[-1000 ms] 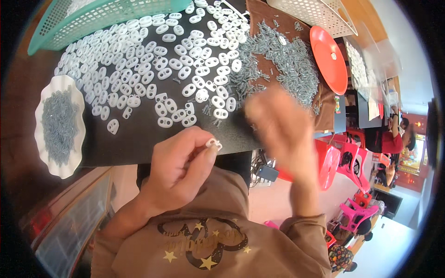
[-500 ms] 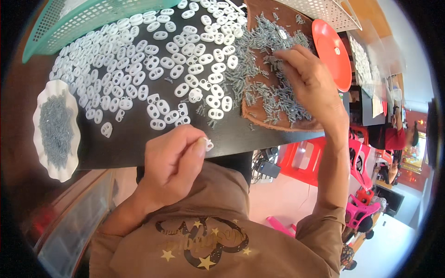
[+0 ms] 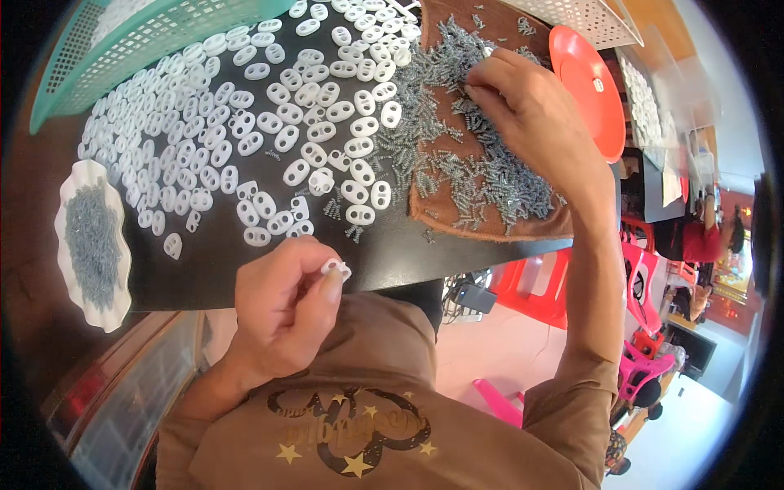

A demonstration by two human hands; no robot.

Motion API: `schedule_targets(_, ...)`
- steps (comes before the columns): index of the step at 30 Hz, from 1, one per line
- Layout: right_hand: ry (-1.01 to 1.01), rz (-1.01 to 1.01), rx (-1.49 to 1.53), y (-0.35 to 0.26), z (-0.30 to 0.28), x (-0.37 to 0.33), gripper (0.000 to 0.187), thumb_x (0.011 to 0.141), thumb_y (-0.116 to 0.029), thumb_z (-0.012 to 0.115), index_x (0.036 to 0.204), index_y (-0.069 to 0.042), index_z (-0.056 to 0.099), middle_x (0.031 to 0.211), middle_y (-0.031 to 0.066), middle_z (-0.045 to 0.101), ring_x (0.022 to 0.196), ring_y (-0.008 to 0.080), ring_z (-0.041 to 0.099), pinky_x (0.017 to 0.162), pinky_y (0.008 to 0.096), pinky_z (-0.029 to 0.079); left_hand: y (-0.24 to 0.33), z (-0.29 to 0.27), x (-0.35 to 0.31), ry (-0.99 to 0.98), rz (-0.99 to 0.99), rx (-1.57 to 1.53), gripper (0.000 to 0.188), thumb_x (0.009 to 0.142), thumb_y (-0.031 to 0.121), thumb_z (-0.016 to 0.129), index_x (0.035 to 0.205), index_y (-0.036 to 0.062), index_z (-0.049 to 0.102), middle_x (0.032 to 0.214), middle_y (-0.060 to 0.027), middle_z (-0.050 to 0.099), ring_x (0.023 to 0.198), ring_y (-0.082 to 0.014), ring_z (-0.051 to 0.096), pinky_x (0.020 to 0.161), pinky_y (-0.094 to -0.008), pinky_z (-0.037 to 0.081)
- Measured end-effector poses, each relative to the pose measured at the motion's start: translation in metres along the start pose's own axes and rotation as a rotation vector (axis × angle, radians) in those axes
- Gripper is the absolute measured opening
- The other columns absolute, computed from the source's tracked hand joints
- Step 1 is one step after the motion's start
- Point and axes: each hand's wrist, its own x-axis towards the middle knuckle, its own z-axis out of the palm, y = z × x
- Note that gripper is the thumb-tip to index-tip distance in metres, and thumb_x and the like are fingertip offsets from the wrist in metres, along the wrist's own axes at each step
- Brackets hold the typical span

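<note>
My left hand (image 3: 286, 306) is closed at the table's near edge, with a small white plastic cord-lock piece (image 3: 334, 268) pinched between thumb and forefinger. Over at the right, my right hand (image 3: 535, 110) reaches down to a heap of small grey metal springs (image 3: 510, 192) on a brown cloth (image 3: 437, 110). Its thumb and fingertips come together at the springs; whatever is between them is too small to make out. White oval two-holed cord locks (image 3: 278, 94) cover much of the dark table left of the cloth, some with loose springs among them.
A white scalloped dish (image 3: 121, 282) of springs stands at the far left. Behind lie a green perforated basket (image 3: 155, 49) and a white one (image 3: 563, 18). A red plate (image 3: 592, 106) is beyond my right hand. Red stool (image 3: 535, 286) below the table's right edge.
My right hand's fingers have drawn together lower onto the springs, a little further left. The left hand still pinches the white piece, which now shows more. The whole view has shifted slightly.
</note>
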Motion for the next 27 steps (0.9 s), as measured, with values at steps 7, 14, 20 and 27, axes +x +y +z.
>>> schedule_targets(7, -0.042, -0.046, -0.02, 0.002, -0.001, 0.017, 0.014, 0.083, -0.012, 0.056, 0.08, 0.0, 0.062, 0.081, 0.021, 0.064, 0.081, 0.0412, 0.062, 0.072, 0.0503, 0.048, 0.003, 0.001, 0.002, 0.008, -0.002, 0.008, 0.002, 0.088, -0.001, 0.056, 0.089, -0.0029, 0.055, 0.068, -0.0024, 0.052, 0.053, -0.0049, 0.042, 0.048, -0.0209, 0.034)
schedule_targets(14, -0.239, 0.129, -0.125, 0.001, 0.0, 0.028, 0.013, 0.079, -0.01, 0.057, 0.081, 0.002, 0.062, 0.077, 0.0206, 0.061, 0.075, 0.0395, 0.058, 0.066, 0.0452, 0.045, 0.004, -0.001, -0.002, -0.009, -0.026, -0.028, 0.002, 0.089, -0.001, 0.055, 0.09, -0.0021, 0.055, 0.068, -0.0024, 0.052, 0.054, -0.0055, 0.043, 0.049, -0.0214, 0.035)
schedule_targets(20, -0.221, 0.132, -0.107, -0.013, -0.015, 0.024, 0.014, 0.077, -0.01, 0.056, 0.079, 0.003, 0.061, 0.074, 0.0229, 0.061, 0.068, 0.039, 0.059, 0.064, 0.0446, 0.046, 0.007, -0.008, -0.003, -0.024, -0.046, -0.063, 0.006, 0.092, 0.002, 0.051, 0.09, -0.0018, 0.056, 0.067, -0.0026, 0.053, 0.054, -0.0056, 0.044, 0.051, -0.0219, 0.036)
schedule_targets(27, -0.194, 0.215, 0.527, -0.091, -0.031, -0.011, 0.003, 0.076, -0.001, 0.058, 0.078, 0.002, 0.058, 0.068, 0.013, 0.058, 0.06, 0.0286, 0.057, 0.056, 0.0363, 0.046, 0.006, -0.006, -0.001, 0.062, -0.135, -0.35, 0.02, 0.098, 0.008, 0.044, 0.101, -0.0024, 0.061, 0.078, -0.0047, 0.062, 0.065, -0.0062, 0.053, 0.06, -0.0218, 0.044)
